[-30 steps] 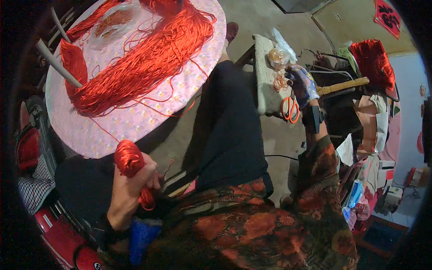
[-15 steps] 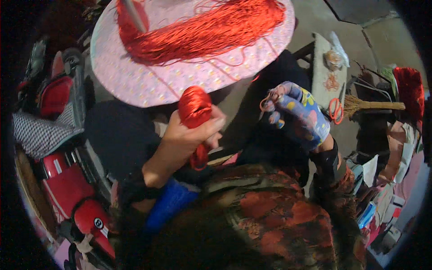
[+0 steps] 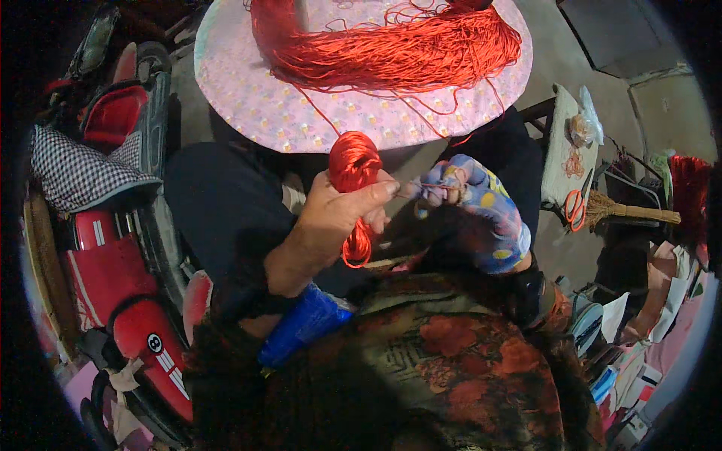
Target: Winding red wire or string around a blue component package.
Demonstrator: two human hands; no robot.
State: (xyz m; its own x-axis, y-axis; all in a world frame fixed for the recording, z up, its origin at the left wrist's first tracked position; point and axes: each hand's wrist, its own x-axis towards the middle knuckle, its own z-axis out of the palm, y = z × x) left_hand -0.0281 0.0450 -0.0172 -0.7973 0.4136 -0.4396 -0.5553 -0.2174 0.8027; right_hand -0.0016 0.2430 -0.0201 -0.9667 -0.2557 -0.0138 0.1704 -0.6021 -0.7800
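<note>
My left hand [image 3: 325, 218] is closed around a small skein of shiny red cord [image 3: 355, 161]. Its rounded top rises above my fist, and loops hang below it. My right hand [image 3: 485, 214], in a blue floral glove, pinches a thin brownish rubber band [image 3: 435, 186] close to my left fingertips. The band looks stretched between the two hands, though its far end is hard to make out. A strand of red cord runs from the skein up to a large red hank [image 3: 398, 64] lying on the pink patterned round table [image 3: 248, 105].
To the right, a narrow bench [image 3: 560, 161] bears more rubber bands [image 3: 574, 163], a plastic bag [image 3: 588, 124] and orange-handled scissors [image 3: 575, 209]. Past them lies a straw broom [image 3: 632, 212]. A red vehicle [image 3: 147, 346] with a checked cloth [image 3: 83, 165] stands at left.
My gloved right hand has moved left to my left hand, bringing the rubber band beside the skein. The whole view has shifted, with the table now further right and higher.
</note>
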